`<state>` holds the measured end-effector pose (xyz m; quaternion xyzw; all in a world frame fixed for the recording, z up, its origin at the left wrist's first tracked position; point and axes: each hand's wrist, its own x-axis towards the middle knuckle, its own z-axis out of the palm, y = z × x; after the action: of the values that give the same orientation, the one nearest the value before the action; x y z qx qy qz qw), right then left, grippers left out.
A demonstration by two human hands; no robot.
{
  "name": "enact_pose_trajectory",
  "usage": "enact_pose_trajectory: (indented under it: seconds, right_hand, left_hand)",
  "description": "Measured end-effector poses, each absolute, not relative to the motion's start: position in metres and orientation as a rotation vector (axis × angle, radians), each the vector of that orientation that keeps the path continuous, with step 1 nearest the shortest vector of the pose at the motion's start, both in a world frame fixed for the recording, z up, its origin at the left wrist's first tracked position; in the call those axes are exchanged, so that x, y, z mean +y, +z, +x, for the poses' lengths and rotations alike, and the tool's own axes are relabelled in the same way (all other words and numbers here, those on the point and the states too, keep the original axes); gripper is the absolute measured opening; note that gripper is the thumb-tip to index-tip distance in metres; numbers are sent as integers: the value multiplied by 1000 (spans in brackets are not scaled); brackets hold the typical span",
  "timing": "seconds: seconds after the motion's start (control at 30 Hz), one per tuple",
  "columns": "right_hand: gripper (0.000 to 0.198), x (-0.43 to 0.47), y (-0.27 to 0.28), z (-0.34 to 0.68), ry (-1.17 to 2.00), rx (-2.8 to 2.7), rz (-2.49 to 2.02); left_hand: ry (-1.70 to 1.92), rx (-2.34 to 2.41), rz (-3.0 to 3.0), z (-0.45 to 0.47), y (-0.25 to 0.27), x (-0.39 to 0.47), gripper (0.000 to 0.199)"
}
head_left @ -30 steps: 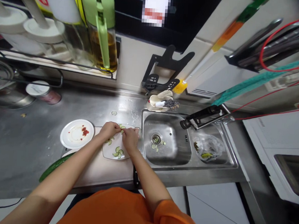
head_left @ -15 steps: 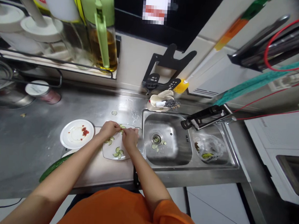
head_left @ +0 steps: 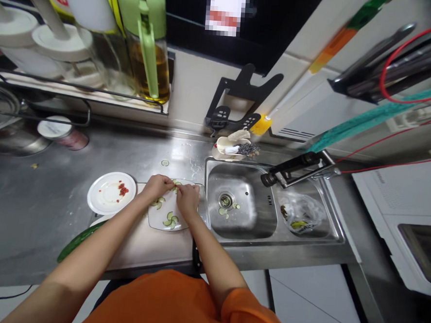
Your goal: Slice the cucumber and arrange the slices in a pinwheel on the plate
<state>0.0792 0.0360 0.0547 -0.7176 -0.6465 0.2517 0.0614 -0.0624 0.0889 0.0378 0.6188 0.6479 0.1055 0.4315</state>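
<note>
My left hand (head_left: 157, 187) and my right hand (head_left: 187, 201) meet at the far edge of a squarish plate (head_left: 167, 205), fingers closed in a pinch. Their fingertips almost touch over some cucumber slices (head_left: 176, 183); whatever small thing is between them is too small to name. Two more groups of cucumber slices lie on the plate, the nearer one (head_left: 170, 220) fanned like a pinwheel. Under the plate is a pale cutting board (head_left: 144, 250). Left of my hands, a round white plate (head_left: 106, 194) carries small red pieces (head_left: 123, 190).
A whole cucumber (head_left: 79, 242) lies beside my left forearm. A black handle (head_left: 196, 255) sticks out by the board's right edge. To the right is a steel sink (head_left: 248, 217) with a faucet (head_left: 291, 168); a plastic bag (head_left: 303, 213) sits in the second basin.
Almost nothing differs. Both hands stay pinched at the same spot over the plate, with only a tiny shift of the view.
</note>
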Motion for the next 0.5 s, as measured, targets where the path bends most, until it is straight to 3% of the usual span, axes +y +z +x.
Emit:
enact_pose_trajectory:
  seconds: [0.5]
  right_hand:
    - [31,37,49,79,752,-1919,-2130]
  left_hand:
    - [297,1621,1614,-60,39,89,20]
